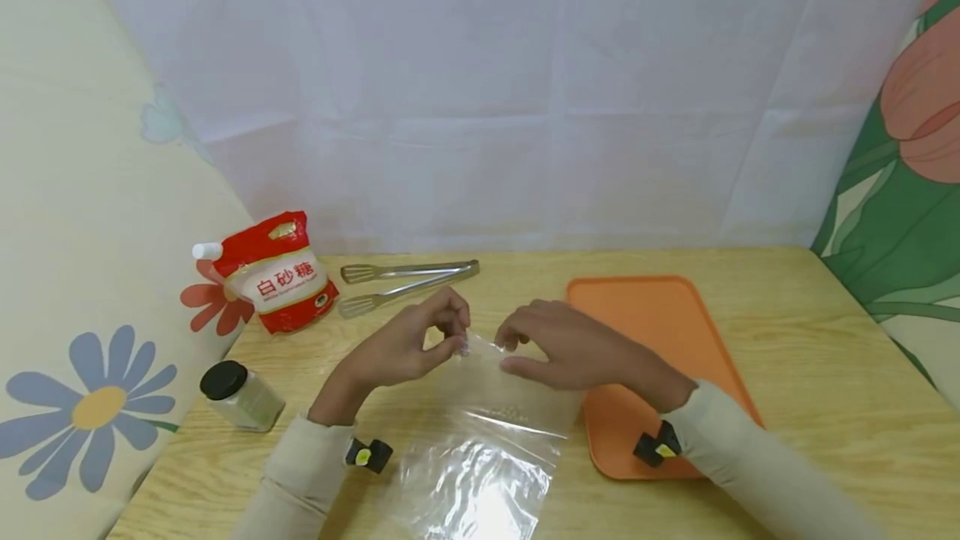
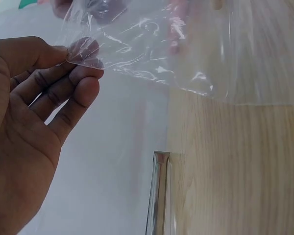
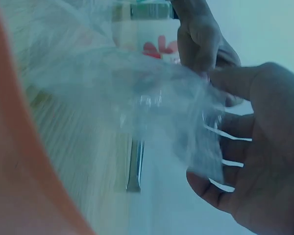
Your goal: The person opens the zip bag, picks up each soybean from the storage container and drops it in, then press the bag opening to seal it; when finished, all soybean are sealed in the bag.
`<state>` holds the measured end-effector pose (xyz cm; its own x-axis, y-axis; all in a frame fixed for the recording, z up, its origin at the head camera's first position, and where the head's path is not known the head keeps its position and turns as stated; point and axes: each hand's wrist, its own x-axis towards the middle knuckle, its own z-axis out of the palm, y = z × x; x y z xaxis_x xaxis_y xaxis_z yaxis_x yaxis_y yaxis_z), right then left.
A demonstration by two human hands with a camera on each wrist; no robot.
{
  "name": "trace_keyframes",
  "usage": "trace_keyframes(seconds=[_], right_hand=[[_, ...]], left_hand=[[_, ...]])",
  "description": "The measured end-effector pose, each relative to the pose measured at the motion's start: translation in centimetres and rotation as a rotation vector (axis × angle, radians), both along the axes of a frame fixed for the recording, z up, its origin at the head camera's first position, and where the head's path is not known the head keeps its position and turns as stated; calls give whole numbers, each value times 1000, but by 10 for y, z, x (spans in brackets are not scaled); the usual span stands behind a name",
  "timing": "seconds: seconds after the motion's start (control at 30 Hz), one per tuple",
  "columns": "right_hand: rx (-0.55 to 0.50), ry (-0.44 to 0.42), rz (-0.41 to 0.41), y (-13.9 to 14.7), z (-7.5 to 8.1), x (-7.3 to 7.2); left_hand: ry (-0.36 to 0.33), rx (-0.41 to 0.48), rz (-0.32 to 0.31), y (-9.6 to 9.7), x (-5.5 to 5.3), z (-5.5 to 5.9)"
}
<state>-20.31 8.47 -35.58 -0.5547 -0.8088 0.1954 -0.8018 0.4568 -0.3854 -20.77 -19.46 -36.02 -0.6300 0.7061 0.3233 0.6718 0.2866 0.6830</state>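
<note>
A clear plastic bag (image 1: pixel 487 382) hangs from my left hand (image 1: pixel 416 340), whose thumb and fingertips pinch its upper edge. In the left wrist view the pinched edge of the film (image 2: pixel 152 73) stretches away to the right, glossy and creased. My right hand (image 1: pixel 570 346) is at the same edge, its thumb and fingers apart with a gap between them. The right wrist view has the right fingers (image 3: pixel 235 127) spread behind the film, the thumb close to the left hand. The bag's lower part (image 1: pixel 472 482) shines toward the near side of the table.
An orange tray (image 1: pixel 637 298) lies partly under my right forearm. Metal tongs (image 1: pixel 427 271) rest beyond my left hand. At the left are a red bag of white sugar (image 1: pixel 281 277) with a white cap and a black-lidded jar (image 1: pixel 243 398). White cloth (image 1: pixel 480 107) hangs behind the wooden table.
</note>
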Motion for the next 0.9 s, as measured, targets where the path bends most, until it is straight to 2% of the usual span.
trace_keyframes(seconds=[0.1, 0.37, 0.5, 0.63, 0.9], right_hand=[[-14, 17, -13, -19, 1, -2], [-69, -79, -116, -49, 5, 0], [-56, -72, -145, -55, 3, -1], [-56, -53, -171, -57, 2, 0], [-76, -17, -178, -55, -2, 2]], left_hand=[[-4, -3, -6, -1, -1, 0], [-22, -20, -5, -2, 1, 3], [-32, -19, -3, -2, 2, 4], [-13, -14, -11, -2, 2, 4], [13, -17, -17, -2, 2, 5]])
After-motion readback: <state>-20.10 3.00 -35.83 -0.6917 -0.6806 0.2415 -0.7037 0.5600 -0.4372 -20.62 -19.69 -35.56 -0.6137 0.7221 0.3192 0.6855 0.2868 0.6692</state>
